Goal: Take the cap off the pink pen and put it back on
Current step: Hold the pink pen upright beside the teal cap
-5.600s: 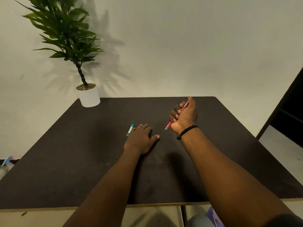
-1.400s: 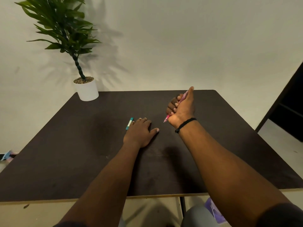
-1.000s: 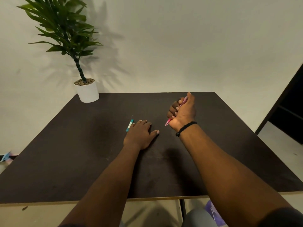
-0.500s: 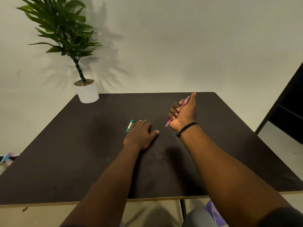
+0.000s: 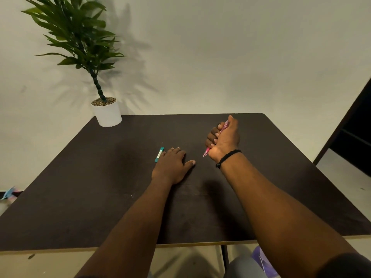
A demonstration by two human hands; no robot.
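Note:
My right hand is closed in a fist around the pink pen, held a little above the dark table. One pink end pokes out below the fist toward the left, and the other end shows by my raised thumb. The fist hides the pen's middle, and I cannot tell where its cap sits. My left hand lies flat, palm down, on the table to the left of the fist, holding nothing.
A teal pen lies on the table just beside my left fingertips. A potted plant in a white pot stands at the table's far left corner. A dark doorway is on the right.
My right thumb has shifted slightly along the pen's upper end between frames. The fist has stayed in about the same spot, and the left hand has not moved.

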